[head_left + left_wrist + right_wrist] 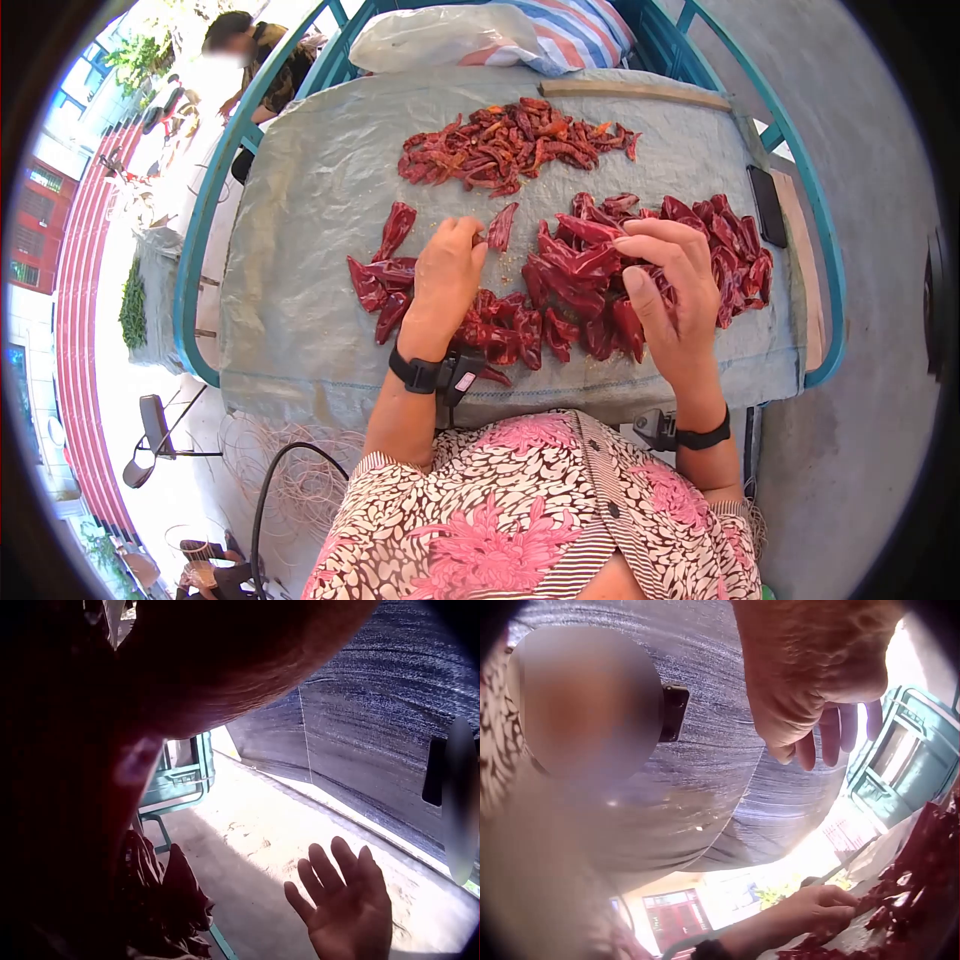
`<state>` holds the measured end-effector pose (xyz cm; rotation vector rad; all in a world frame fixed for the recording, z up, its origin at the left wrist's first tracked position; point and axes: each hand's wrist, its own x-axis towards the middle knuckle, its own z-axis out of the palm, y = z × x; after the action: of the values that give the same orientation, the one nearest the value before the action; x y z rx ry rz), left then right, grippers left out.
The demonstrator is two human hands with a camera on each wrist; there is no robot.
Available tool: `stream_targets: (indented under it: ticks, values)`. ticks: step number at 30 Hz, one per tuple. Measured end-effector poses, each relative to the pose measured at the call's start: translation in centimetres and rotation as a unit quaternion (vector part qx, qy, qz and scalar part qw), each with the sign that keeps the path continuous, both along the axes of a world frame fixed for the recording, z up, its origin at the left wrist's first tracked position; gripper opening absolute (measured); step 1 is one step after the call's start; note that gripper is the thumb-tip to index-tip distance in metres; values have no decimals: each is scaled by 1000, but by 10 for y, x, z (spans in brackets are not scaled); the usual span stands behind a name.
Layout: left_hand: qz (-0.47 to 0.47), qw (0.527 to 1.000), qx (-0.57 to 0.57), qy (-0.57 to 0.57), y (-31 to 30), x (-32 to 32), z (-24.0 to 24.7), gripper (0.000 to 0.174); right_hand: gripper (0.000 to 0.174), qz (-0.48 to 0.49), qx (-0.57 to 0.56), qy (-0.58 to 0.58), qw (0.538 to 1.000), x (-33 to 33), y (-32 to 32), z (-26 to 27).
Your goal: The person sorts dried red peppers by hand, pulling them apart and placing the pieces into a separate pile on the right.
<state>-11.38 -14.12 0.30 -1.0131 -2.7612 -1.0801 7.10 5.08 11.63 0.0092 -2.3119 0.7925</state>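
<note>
The left hand (447, 272) has its fingers curled, the fingertips pinching a dark red pepper (501, 228) at its edge. Palm partly turned up, the right hand (677, 290) hovers over a heap of large glossy red peppers (575, 270), fingers loosely bent and holding nothing visible. More large peppers (505, 330) lie beneath and beside the left wrist. In the left wrist view the right hand (351, 911) shows spread fingers. The right wrist view shows the right hand (817, 690) close up and the left hand (802, 919) by red peppers (911, 892).
Smaller, wrinkled red peppers (500, 145) form a pile at the back of the grey-green sheet (300, 220). A dark phone (767, 205) lies at its right edge, near a wooden strip (635, 94). Teal rails (825, 250) surround the surface; sacks (490, 38) rest behind. Another person (262, 60) is at upper left.
</note>
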Motion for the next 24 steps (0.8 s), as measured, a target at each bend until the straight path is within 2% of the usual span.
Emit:
stream_targets:
  ticks: [3,5,7,8,10,12,14,15,19,20,21,23,24]
  values:
    - [-15,998,61,-11,2,8,22,25,24,93,-86,-54,991,8,-15,29]
    - [-50,995,80,-40,5,16,35,22,28,198,-171,-79,962,13,-26,54]
    - [-135,983,116,-42,15,19,34,28,40,299,-203,-95,928,15,-37,74]
    - [-176,974,133,-46,20,23,33,30,48,349,-209,-99,908,14,-42,81]
    - [-210,968,138,-6,28,39,46,36,54,468,-263,-102,837,6,-61,87]
    - [-210,972,99,20,26,40,48,42,50,532,-328,-106,773,7,-77,94]
    - [-176,984,18,35,12,19,46,48,46,552,-417,-106,715,17,-93,103]
    - [-138,987,-18,79,3,8,47,48,45,550,-462,-101,688,24,-100,107]
    - [109,977,-148,105,-23,-25,40,48,41,522,-610,-62,593,50,-129,118]
    - [138,968,-178,110,-27,-32,32,48,41,509,-639,-52,574,53,-134,119]
    - [167,957,-209,113,-31,-40,22,48,41,501,-652,-48,568,56,-139,119]
    - [199,936,-272,104,-39,-57,11,46,42,493,-645,-39,583,61,-144,117]
    - [198,927,-306,87,-42,-61,7,44,41,499,-599,-27,626,61,-145,110]
